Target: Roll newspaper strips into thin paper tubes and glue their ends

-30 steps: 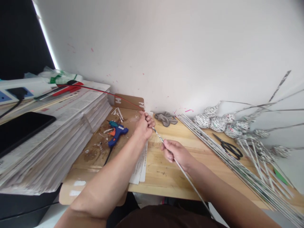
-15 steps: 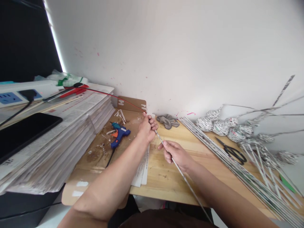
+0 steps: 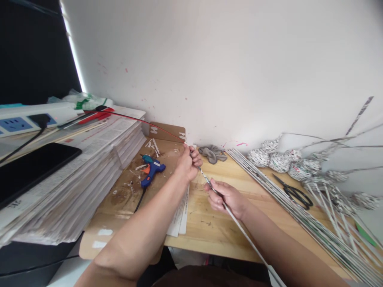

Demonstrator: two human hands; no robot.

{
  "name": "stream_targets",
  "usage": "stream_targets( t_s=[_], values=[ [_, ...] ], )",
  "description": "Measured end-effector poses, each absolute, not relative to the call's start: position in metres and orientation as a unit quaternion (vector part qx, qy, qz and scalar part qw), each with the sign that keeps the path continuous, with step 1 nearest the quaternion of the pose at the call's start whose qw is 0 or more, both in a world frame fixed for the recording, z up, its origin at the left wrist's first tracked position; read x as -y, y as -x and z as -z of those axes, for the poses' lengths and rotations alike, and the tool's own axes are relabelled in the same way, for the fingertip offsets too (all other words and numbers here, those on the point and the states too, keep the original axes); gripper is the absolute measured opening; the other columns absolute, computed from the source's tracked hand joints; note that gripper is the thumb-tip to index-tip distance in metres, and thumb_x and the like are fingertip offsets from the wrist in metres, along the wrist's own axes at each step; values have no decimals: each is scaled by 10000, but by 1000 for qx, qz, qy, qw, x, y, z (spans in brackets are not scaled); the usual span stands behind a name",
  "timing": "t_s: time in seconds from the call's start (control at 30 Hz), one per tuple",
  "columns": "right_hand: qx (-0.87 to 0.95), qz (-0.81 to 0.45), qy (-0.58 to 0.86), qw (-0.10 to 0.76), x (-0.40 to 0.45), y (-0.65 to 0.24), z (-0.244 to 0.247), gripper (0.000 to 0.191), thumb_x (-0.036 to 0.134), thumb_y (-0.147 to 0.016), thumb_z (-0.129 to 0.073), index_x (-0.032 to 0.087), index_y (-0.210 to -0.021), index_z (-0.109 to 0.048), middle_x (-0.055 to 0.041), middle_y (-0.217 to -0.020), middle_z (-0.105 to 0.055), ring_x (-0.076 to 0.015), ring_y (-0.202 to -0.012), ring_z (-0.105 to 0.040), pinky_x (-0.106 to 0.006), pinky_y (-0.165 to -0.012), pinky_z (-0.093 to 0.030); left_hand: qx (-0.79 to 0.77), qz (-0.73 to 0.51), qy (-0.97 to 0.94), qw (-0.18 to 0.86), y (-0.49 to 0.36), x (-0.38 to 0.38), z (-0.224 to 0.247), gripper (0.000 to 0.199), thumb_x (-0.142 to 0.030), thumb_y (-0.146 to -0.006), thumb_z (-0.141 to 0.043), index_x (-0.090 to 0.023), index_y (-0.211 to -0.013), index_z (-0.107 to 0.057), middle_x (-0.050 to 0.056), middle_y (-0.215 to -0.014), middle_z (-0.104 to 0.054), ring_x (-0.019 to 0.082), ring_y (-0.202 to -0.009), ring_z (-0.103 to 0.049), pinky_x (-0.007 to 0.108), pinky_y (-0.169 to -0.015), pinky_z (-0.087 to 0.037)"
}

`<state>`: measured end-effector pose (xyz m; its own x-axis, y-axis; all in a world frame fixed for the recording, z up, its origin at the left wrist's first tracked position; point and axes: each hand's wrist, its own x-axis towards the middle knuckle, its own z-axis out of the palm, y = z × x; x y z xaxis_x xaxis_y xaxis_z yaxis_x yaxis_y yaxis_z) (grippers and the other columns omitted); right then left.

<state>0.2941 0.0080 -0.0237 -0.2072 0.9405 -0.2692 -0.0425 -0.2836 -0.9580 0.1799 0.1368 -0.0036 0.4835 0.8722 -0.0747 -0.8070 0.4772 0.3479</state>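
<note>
My left hand is closed around the near end of a thin red wire, which runs in from the upper left. Between my hands shows a short twisted stretch of paper; whether the wire runs inside it I cannot tell. My right hand is closed on a long, thin rolled newspaper tube. This tube slants down past my right forearm to the bottom edge, where it looks thicker. My fingers hide part of the wire and tube.
A blue glue gun lies on stained cardboard beside a tall newspaper stack bearing a phone and power strip. Right are a grey cloth, paper tubes, black scissors and several woven paper shapes.
My right hand has shifted slightly right and down, its fingers differently bent around the tube. The tube's lower part has swung a little right, and its thicker section now shows. The view has moved slightly.
</note>
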Motion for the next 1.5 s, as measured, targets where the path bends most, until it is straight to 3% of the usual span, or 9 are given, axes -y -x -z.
stream_targets(
  t_s=[0.13,0.3,0.47,0.63,0.8,0.97,1.13,1.3,1.5],
  values=[
    [506,-500,570,410,-6,-294,26,375,524,-853,-510,159,-807,-584,50,-471,-453,-72,-394,-374,-212,-427,-284,-115,-498,-135,849,-179,-137,3,359,-474,-891,-419,-184,-680,-412,-71,-495,-284,47,-348,-259,136,-331,-159],
    [433,-639,495,399,-7,-292,26,388,542,-893,-389,196,-797,-536,93,-400,-297,-85,-334,-256,-227,-382,-248,-97,-497,-132,852,-177,-138,2,359,-490,-872,-446,-187,-682,-417,-75,-494,-265,48,-349,-253,134,-329,-157],
    [539,-420,597,420,-3,-294,26,318,500,-796,-601,183,-791,-592,38,-521,-451,-88,-451,-378,-225,-448,-285,-103,-508,-131,845,-176,-139,2,361,-497,-866,-457,-188,-681,-418,-75,-495,-262,48,-345,-240,138,-323,-141],
    [468,-601,530,373,-3,-294,29,427,562,-892,-367,186,-819,-554,80,-426,-320,-84,-344,-262,-227,-381,-250,-99,-507,-129,847,-176,-139,1,346,-471,-883,-444,-189,-684,-421,-76,-490,-255,49,-343,-239,139,-325,-136],
    [541,-430,592,415,-1,-294,28,323,501,-826,-559,179,-802,-577,35,-522,-458,-86,-450,-383,-219,-449,-294,-94,-506,-127,848,-175,-139,1,359,-467,-899,-408,-186,-676,-419,-73,-487,-254,50,-340,-236,142,-324,-128],
    [469,-608,526,365,1,-296,26,405,560,-888,-376,196,-816,-538,86,-418,-306,-84,-340,-261,-233,-384,-262,-90,-499,-117,854,-174,-138,0,353,-464,-890,-434,-186,-674,-422,-75,-482,-244,52,-340,-228,141,-323,-136],
    [544,-424,602,403,3,-296,23,323,497,-815,-578,177,-770,-575,45,-507,-427,-77,-437,-360,-219,-441,-277,-89,-503,-110,852,-173,-138,-2,369,-459,-915,-373,-183,-675,-419,-70,-479,-260,51,-338,-235,142,-325,-129],
    [449,-626,527,361,0,-298,25,410,556,-884,-391,185,-818,-552,87,-408,-301,-82,-329,-263,-226,-371,-240,-83,-501,-114,854,-172,-138,-1,363,-438,-925,-366,-181,-674,-415,-73,-474,-249,51,-336,-238,143,-328,-123],
    [532,-434,604,404,6,-298,30,372,523,-834,-538,168,-732,-581,48,-491,-414,-74,-426,-367,-214,-440,-286,-86,-502,-114,853,-173,-140,1,383,-470,-917,-359,-180,-672,-415,-74,-473,-247,50,-333,-230,146,-331,-115]
  ],
)
